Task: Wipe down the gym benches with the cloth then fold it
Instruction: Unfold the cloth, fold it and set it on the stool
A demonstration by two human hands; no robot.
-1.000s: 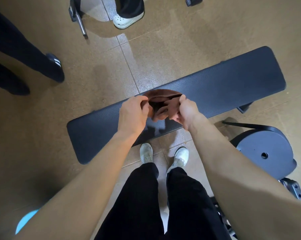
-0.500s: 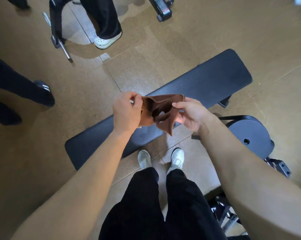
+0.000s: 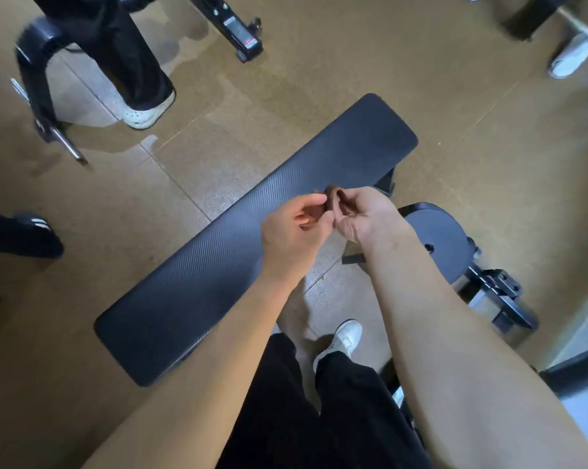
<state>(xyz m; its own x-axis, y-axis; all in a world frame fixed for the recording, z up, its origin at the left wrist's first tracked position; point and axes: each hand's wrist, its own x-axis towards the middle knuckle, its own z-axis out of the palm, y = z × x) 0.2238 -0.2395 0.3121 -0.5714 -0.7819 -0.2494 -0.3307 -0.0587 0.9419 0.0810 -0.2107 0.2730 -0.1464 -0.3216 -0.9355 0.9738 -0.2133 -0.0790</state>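
Note:
A long black ribbed gym bench (image 3: 218,258) lies diagonally across the floor in front of me. Both my hands meet above its near edge. A small brown cloth (image 3: 333,198) is bunched between them, mostly hidden, only a folded edge showing. My left hand (image 3: 296,228) pinches the cloth with thumb and fingertips. My right hand (image 3: 363,214) curls around its other side.
A round black seat pad (image 3: 441,238) on a metal frame stands at my right. Other people's legs and shoes (image 3: 143,110) stand beyond the bench and at the left edge. Machine feet (image 3: 241,38) sit at the top. My own legs and white shoe (image 3: 343,340) are below.
The cloth hung open between my hands; now it is gathered small and my hands have come together. The view has shifted, so the bench appears further left.

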